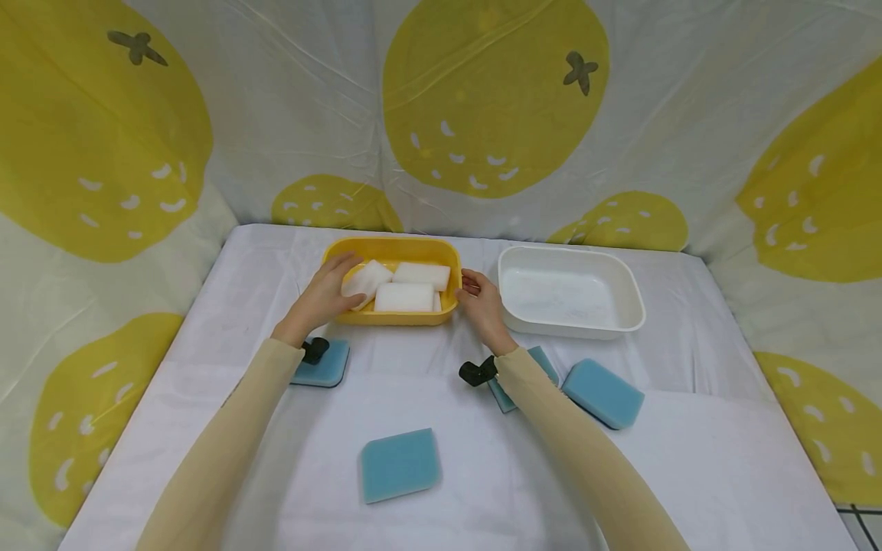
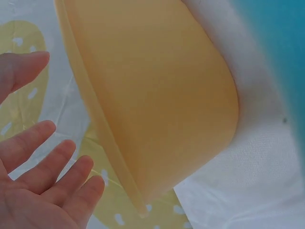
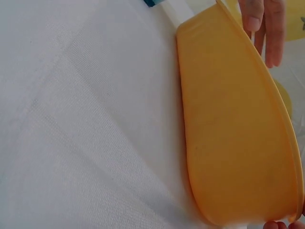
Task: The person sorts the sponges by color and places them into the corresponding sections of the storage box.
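Working at the yellow tub [image 1: 393, 318], near the back edge of the surface [image 1: 689, 474] and left of its middle, had both hands at its ends. Pinched its right rim, as far as showed, with the fingertips of the right hand [image 1: 485, 306]. Spread the left hand [image 1: 319, 301] over the left end, fingers parted, gripping nothing; could not tell whether touching the rim or the blocks [image 1: 404, 297] lying inside. Seemed, judging by this, to be steadying or placing the yellow tub. Called next, probably, for closing the left fingers on rim or block, with the right end held firm.

Saw the white tub [image 1: 572, 329] just right of the right hand, also near the back edge. Saw four sponges [image 1: 400, 465] farther from that edge: one by the left wrist, two before the white tub, one partly behind the right sleeve [image 1: 579, 444]. Risked, in any slide rightward, bumping the white tub; in any pull forward, the left sponge.
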The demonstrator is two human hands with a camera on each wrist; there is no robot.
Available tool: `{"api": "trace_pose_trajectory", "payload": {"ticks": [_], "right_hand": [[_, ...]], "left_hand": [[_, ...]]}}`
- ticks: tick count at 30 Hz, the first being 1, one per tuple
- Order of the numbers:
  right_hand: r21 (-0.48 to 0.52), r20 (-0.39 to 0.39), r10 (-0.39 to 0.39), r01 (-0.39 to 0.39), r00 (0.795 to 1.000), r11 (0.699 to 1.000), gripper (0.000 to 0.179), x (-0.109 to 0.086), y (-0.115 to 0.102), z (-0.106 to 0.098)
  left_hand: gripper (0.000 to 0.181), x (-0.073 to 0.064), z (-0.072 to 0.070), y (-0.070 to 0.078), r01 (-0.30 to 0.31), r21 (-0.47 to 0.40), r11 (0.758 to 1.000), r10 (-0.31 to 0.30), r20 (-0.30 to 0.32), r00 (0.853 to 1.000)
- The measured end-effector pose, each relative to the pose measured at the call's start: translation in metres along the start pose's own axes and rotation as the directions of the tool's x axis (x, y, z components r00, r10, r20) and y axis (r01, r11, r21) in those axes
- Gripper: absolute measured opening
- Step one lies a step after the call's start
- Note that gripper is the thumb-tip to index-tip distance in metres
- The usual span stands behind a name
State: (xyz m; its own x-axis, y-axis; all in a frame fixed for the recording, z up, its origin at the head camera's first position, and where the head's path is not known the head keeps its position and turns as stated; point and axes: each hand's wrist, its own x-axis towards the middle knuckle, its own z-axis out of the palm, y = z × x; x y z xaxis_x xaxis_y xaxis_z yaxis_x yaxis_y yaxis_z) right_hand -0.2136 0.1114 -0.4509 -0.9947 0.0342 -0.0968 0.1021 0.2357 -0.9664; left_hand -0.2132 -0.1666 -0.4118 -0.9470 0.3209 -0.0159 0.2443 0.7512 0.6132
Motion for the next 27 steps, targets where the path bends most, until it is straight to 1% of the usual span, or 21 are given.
{"api": "trace_pose_trajectory", "payload": {"ticks": [4,8,11,14,18,21,27], "right_hand": [[-0.002,-0.008,0.007,-0.007,1.000,1.000,0.046,-0.001,0.000,-0.001],[-0.017,-0.026,0.006,-0.007,1.000,1.000,0.044,-0.002,-0.001,-0.002],[-0.024,-0.036,-0.011,0.010,0.999,1.000,0.043,-0.003,-0.005,-0.006],[-0.014,-0.034,-0.023,0.023,0.999,1.000,0.042,-0.005,-0.010,-0.011],[0.013,-0.021,-0.046,0.047,0.999,0.999,0.043,-0.005,-0.014,-0.020],[0.044,-0.012,-0.082,0.083,0.997,0.996,0.043,-0.006,-0.016,-0.030],[0.078,-0.025,-0.151,0.153,0.988,0.985,0.042,-0.007,-0.021,-0.056]], "left_hand": [[0.067,-0.002,0.001,-0.001,-0.034,0.004,0.999,0.034,0.006,0.999],[0.067,-0.005,0.002,-0.002,-0.043,-0.012,0.999,0.043,0.009,0.999],[0.067,-0.008,0.002,-0.001,-0.057,-0.026,0.998,0.057,0.001,0.998],[0.066,-0.010,0.002,0.001,-0.089,-0.043,0.995,0.089,-0.019,0.996],[0.065,-0.014,0.001,0.006,-0.134,-0.060,0.989,0.131,-0.056,0.990],[0.064,-0.018,-0.001,0.012,-0.160,-0.073,0.984,0.153,-0.087,0.984],[0.065,-0.029,-0.008,0.018,-0.193,-0.096,0.977,0.180,-0.125,0.976]]}}
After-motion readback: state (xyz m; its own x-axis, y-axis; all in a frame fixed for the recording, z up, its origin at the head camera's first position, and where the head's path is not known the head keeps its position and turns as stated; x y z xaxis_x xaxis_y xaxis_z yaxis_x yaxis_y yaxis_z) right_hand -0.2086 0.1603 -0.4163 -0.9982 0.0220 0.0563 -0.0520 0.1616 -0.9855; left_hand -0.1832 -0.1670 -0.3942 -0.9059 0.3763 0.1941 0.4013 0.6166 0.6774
